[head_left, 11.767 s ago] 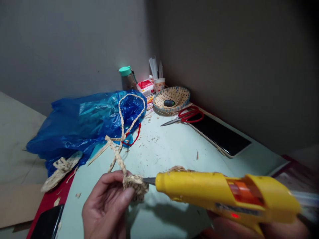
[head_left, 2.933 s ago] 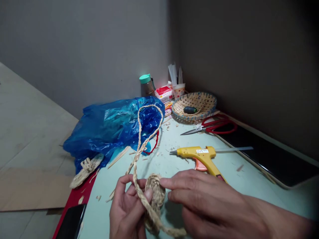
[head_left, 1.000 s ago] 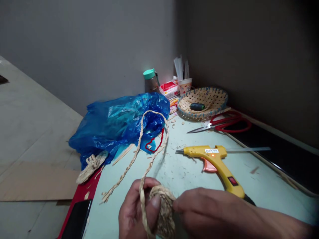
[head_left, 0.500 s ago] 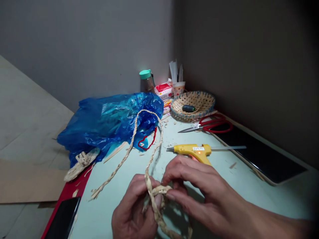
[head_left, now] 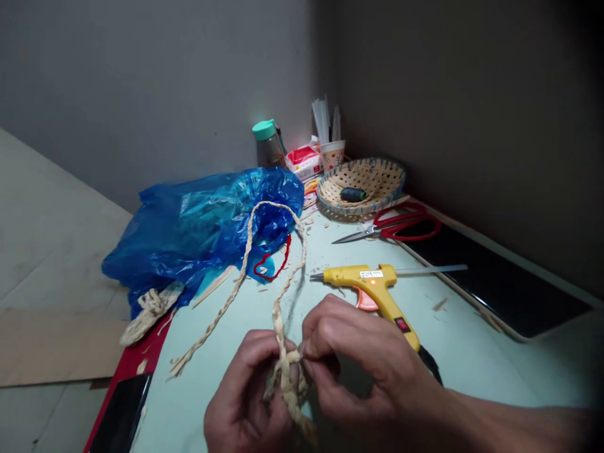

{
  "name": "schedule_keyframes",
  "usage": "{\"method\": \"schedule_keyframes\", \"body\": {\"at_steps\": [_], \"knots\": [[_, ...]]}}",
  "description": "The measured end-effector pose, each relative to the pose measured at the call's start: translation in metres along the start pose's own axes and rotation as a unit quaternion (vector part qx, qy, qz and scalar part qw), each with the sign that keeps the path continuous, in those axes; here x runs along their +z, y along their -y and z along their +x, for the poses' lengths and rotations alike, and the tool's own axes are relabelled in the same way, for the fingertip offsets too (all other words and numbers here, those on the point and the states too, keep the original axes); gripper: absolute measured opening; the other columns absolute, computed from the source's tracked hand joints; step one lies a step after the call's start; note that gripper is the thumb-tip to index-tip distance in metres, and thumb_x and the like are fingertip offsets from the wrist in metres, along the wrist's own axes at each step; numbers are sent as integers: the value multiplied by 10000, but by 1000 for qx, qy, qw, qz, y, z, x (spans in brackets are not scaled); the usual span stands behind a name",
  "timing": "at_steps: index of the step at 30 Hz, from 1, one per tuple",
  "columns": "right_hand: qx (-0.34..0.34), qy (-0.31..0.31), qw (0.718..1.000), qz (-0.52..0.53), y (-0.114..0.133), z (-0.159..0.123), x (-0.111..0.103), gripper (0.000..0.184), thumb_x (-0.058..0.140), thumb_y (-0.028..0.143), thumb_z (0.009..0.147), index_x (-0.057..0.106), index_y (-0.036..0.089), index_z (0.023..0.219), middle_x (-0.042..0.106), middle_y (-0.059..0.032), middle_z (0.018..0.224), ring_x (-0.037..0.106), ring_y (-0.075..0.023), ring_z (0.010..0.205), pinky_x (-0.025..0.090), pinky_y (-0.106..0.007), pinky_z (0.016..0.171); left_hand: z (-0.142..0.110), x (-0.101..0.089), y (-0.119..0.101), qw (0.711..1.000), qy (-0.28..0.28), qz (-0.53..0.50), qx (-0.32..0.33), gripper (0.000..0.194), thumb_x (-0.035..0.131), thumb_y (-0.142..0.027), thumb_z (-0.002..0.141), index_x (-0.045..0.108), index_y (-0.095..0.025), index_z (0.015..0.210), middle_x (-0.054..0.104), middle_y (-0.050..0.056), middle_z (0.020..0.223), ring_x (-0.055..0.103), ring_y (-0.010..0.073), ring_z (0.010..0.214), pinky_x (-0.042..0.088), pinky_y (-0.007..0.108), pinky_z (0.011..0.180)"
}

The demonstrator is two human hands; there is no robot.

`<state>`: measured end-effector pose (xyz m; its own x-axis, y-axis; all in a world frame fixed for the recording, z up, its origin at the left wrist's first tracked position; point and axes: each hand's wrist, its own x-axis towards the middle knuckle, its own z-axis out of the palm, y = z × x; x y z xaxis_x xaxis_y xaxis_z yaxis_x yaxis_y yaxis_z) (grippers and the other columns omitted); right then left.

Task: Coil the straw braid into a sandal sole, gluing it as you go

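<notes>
A pale braided straw cord (head_left: 249, 236) arcs across the table from its frayed end at the left and comes back down between my hands. Its near part is worked into a small looped piece. My left hand (head_left: 250, 393) is closed around that piece from the left. With thumb and forefinger, my right hand (head_left: 361, 358) pinches a strand of the cord at the piece's right side. The fingers partly hide the looped part. Just beyond my right hand lies a yellow hot glue gun (head_left: 377, 283), a glue stick projecting from its back.
A blue plastic bag (head_left: 189, 226) lies at the left beside a coiled straw piece (head_left: 153, 308). Behind are red-handled scissors (head_left: 401, 226), a woven basket (head_left: 382, 176) holding a thread spool, a cup (head_left: 333, 154) and a bottle (head_left: 268, 148). Two dark-screened devices flank the table.
My right hand has drawn its fingertips into a tighter pinch, nearer my left hand. The cord's lower loop has shifted and narrowed. The camera view has tilted slightly, uncovering more of the glue gun.
</notes>
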<state>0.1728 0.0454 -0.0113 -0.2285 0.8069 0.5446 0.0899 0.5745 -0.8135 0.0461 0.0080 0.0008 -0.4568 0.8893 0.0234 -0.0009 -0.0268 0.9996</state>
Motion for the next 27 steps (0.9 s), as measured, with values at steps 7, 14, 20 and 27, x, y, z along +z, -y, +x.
{"method": "schedule_keyframes", "body": {"at_steps": [7,14,20,27], "knots": [[50,26,998,10,3,2,0,262,495,35,801,352,223,687,467,30,693,469,-116,652,370,-243,605,5,-2,3,999,13,-19,-42,467,827,-271,680,618,-248,1097,695,8,846,684,164,774,528,221,724],[63,7,998,30,-1,1,9,245,512,19,724,388,220,660,466,34,699,459,-129,645,344,-261,595,8,-6,6,993,80,-79,-41,410,806,-253,729,619,-231,1093,662,-3,860,642,147,806,491,222,750],[114,68,987,90,-5,6,-4,155,590,103,853,529,202,750,549,25,777,521,-138,733,412,-252,661,15,-7,2,973,144,-152,-94,336,758,-241,790,606,-233,1090,631,-30,842,624,113,733,447,191,651],[163,114,971,131,-11,13,-17,204,593,370,957,677,193,900,660,-4,858,605,-174,830,464,-282,768,22,-4,0,961,154,-193,-126,290,678,-225,830,610,-192,1110,635,-16,825,628,122,715,475,228,703]]}}
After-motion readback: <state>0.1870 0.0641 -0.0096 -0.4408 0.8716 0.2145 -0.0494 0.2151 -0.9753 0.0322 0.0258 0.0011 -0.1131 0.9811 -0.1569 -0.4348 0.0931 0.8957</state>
